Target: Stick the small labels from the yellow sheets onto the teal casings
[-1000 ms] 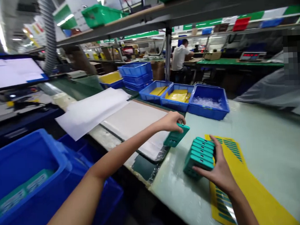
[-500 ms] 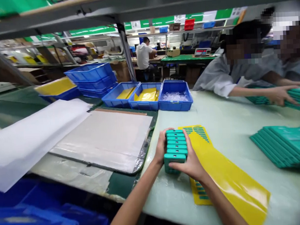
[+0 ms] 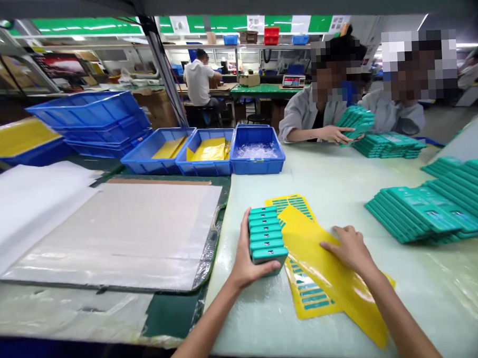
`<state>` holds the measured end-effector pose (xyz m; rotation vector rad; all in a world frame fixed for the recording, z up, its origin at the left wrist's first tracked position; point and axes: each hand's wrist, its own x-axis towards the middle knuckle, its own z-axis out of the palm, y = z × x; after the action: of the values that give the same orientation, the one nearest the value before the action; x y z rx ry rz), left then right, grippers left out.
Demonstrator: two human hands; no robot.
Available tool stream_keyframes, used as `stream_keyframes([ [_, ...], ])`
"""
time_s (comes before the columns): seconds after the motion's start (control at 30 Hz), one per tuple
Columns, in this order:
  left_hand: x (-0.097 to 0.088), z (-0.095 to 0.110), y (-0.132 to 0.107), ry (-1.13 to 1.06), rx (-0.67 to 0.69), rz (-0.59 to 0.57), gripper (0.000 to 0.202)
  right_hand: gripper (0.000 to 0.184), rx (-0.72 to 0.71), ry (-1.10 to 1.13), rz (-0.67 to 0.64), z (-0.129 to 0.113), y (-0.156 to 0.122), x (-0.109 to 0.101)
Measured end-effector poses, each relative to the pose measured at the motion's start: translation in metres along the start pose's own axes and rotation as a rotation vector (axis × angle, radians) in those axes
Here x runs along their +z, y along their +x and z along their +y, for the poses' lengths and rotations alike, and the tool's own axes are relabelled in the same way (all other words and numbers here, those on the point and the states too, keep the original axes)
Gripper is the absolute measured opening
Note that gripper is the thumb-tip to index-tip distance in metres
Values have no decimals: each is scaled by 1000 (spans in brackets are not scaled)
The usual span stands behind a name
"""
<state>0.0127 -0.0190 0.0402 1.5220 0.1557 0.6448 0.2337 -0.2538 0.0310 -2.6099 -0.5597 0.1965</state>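
Note:
My left hand (image 3: 244,260) is wrapped around a row of several green plastic cases (image 3: 268,236), its thumb across the near end. The cases stand on edge on the pale tabletop, each showing a small dark opening. My right hand (image 3: 351,250) is over the right edge of a plain yellow sheet (image 3: 317,249), thumb and forefinger apart; whether they touch the sheet is hard to tell. Partly beneath that sheet lies a yellow stencil sheet (image 3: 302,303) with rows of slots, just right of the cases.
Fanned stacks of green cases (image 3: 426,213) lie at the right. Across the table a co-worker's hands (image 3: 336,134) hold more cases. Blue bins (image 3: 258,165) line the back, with yellow sheets and clear pieces inside. A pale covered board (image 3: 118,232) lies left, below a metal post (image 3: 161,71).
My right hand has let go of the green cases and moved right to the yellow sheet. My left hand stays on the cases. The view has turned right; a co-worker has lifted some cases.

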Motion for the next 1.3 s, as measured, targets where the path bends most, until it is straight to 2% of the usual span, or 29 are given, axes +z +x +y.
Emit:
stream_keyframes([
  [0.1,-3,-1,1,19,6,-6,151,56,66,-41,30,18,-10,-2],
  [0.17,-6,-3,2,35,6,-10,150,48,70,-41,85,13,-13,-2],
  [0.27,-9,-6,4,51,-11,-23,151,38,-8,6,122,-19,-5,12],
  [0.43,-10,-6,2,39,-27,-11,147,29,-91,16,92,-78,6,60],
  [0.5,-9,-7,0,40,-23,-16,147,24,-92,8,98,-88,3,71],
  [0.6,-8,-9,0,48,-7,-14,147,16,-77,25,114,-90,-1,75],
  [0.77,-6,-12,1,59,19,-8,147,19,-15,149,157,-83,4,69],
  [0.93,-5,-11,0,56,14,-20,150,24,50,414,171,-75,5,63],
  [1.07,-5,-9,1,84,19,-23,151,45,13,723,74,-70,-1,55],
  [1.2,-4,-8,2,88,36,-35,151,59,-4,993,11,-68,-8,27],
  [1.3,-3,-10,1,82,37,-32,152,56,-21,1120,34,-83,-16,-5],
])
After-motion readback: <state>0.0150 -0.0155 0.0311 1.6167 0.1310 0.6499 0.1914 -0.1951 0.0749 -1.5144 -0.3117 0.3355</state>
